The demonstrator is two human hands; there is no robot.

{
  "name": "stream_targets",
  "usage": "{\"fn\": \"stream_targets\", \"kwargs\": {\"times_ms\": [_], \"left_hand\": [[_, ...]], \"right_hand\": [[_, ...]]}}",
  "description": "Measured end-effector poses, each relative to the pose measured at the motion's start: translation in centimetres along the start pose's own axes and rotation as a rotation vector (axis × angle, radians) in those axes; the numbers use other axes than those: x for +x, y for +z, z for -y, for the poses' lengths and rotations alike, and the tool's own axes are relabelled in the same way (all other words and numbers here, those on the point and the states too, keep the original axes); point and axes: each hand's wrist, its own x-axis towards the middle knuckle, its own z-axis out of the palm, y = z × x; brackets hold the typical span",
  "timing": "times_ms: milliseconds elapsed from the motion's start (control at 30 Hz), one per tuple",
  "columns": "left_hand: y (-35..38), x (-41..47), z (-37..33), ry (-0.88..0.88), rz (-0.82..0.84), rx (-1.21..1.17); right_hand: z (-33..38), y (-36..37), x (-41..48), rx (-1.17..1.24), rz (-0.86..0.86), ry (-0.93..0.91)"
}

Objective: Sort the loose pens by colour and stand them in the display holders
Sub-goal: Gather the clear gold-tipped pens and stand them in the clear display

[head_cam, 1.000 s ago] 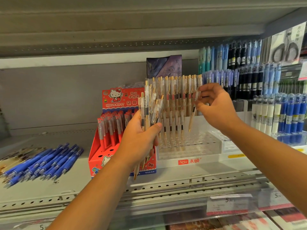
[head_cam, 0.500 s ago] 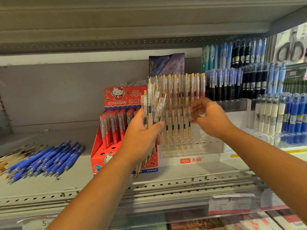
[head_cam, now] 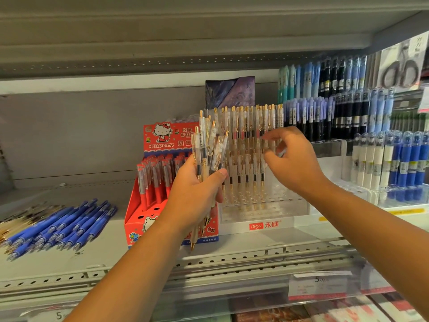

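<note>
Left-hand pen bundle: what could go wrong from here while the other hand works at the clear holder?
The left hand grips the pen bundle loosely fanned, so one could slip down onto the shelf. The right hand hovers open against the standing pens in the clear holder; a brush may tip them.

A grey metal shop shelf (head_cam: pixel 243 256) with a perforated front edge. Another shelf (head_cam: pixel 185 31) overhangs above. The back panel (head_cam: pixel 81 135) is plain grey.

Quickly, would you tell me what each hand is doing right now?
Left hand: closed around a bunch of clear pens.
Right hand: open, holding nothing, at the rack.
</note>
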Motion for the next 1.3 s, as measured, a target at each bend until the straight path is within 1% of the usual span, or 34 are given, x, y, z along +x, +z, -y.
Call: {"fn": "stream_targets", "kwargs": {"times_ms": [33, 133, 167, 233, 367, 600, 767, 867, 1000, 1133, 1300], "left_hand": [[0.0, 0.0, 0.0, 0.008, 0.000, 0.000], [0.1, 0.0, -0.1, 0.036, 0.009, -0.009], [0.1, -0.1, -0.1, 0.047, 0.016, -0.015], [0.2, -0.1, -0.1, 0.059, 0.031, -0.025], [0.2, -0.1, -0.1, 0.056, 0.041, -0.036], [0.0, -0.1, -0.2, 0.034, 0.050, -0.076], [0.1, 0.0, -0.1, 0.006, 0.069, -0.095], [0.1, 0.0, 0.0, -0.001, 0.062, -0.087], [0.0, 0.1, 0.2, 0.001, 0.034, -0.059], [-0.1, 0.2, 0.4, 0.003, 0.030, -0.013], [-0.1, 0.2, 0.3, -0.006, 0.023, -0.012]], "right_hand": [[0.8, -0.1, 0.0, 0.094, 0.032, 0.012], [3.2, 0.1, -0.5, 0.478, 0.221, 0.117], [3.8, 0.3, -0.7, 0.574, 0.267, 0.149], [4.7, 0.7, -1.0, 0.693, 0.321, 0.188], [5.5, 1.2, -1.3, 0.826, 0.348, 0.267], [5.1, 0.9, -1.3, 0.922, 0.324, 0.322], [4.5, 0.1, -1.0, 1.054, 0.233, 0.361], [4.0, -0.8, -0.4, 1.065, 0.149, 0.358], [2.7, -1.6, 0.5, 1.020, 0.044, 0.359], [0.9, -1.8, 1.1, 0.841, -0.053, 0.330], [-1.6, -1.8, 1.4, 0.596, -0.145, 0.274]]}}
